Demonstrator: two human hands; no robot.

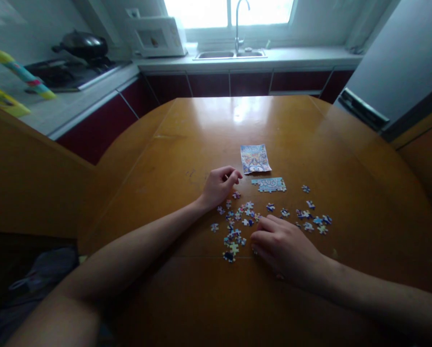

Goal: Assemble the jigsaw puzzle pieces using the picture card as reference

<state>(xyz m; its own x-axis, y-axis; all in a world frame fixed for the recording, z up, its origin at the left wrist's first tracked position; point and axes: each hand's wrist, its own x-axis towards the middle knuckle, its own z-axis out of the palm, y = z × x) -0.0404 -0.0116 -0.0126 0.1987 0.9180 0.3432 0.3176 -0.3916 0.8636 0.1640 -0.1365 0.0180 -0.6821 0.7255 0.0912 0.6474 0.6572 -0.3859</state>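
Observation:
My left hand (219,185) rests on the table with its fingers loosely curled and nothing visible in them. Just right of it are a crinkled picture sheet (255,160) and a joined strip of jigsaw puzzle (269,184) in light blue. My right hand (286,243) is lowered among the loose pieces, fingers bent and closed together. A bit of a puzzle piece (254,251) shows at its fingertips; whether it is gripped is hidden. Between the hands lies a scatter of puzzle pieces (234,234). More pieces (317,220) lie beyond my right hand, to the right.
The brown wooden table (158,188) has rounded ends. Behind it run a counter with a sink (216,55), a tap (236,29) and a white microwave (158,37). On the left, a black pan (84,46) stands on the stove. A fridge (393,58) is at right.

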